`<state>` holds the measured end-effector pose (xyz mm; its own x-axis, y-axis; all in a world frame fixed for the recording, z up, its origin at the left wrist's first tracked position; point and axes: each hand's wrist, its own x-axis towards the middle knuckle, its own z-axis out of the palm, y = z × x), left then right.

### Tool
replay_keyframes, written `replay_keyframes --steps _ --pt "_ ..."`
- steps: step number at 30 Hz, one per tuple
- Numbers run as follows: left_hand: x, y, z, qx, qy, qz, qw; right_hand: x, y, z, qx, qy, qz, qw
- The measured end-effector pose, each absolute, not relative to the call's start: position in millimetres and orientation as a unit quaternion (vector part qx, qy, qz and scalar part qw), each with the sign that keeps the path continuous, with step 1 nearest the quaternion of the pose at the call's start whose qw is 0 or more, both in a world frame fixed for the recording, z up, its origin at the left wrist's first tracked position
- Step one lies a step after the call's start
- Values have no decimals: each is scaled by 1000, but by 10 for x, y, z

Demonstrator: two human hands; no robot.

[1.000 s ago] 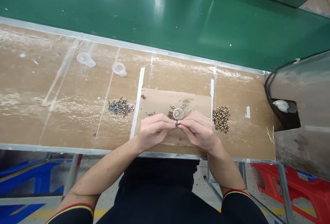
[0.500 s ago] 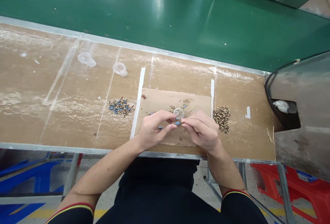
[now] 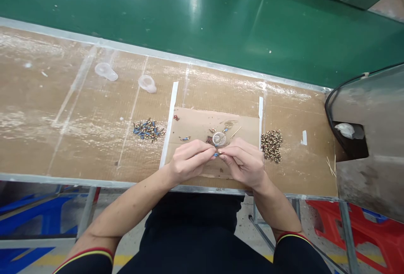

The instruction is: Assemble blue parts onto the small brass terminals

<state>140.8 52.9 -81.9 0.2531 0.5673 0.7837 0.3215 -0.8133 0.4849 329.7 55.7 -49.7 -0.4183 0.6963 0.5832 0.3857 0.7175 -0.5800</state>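
Between my two hands is a small blue part with a brass-coloured end (image 3: pixel 216 154). My left hand (image 3: pixel 193 159) pinches its blue side, and the fingertips of my right hand (image 3: pixel 244 160) close on the brass end. Just beyond the fingers stands a small round clear dish (image 3: pixel 219 139) on a cardboard sheet (image 3: pixel 195 116). A similar blue piece (image 3: pixel 185 139) lies left of the dish, and another blue piece (image 3: pixel 225 130) lies behind it. A thin wooden stick (image 3: pixel 235 131) rests to the dish's right.
A pile of blue and brass parts (image 3: pixel 147 130) lies on the left, a pile of brass-coloured pieces (image 3: pixel 272 145) on the right. Two clear plastic cups (image 3: pixel 147 83) lie farther left. A metal housing (image 3: pixel 375 139) borders the right end; a green surface (image 3: pixel 189 21) runs behind.
The left fingers have closed in around the blue part, which is now mostly covered. Both hands have come slightly nearer each other, and more of the dish shows.
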Motion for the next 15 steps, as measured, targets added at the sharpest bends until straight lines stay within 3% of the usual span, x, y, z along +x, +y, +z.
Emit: replay_keyframes --steps 15 --pt "1430 529 -827 785 261 556 74 3267 510 -512 -333 -804 250 426"
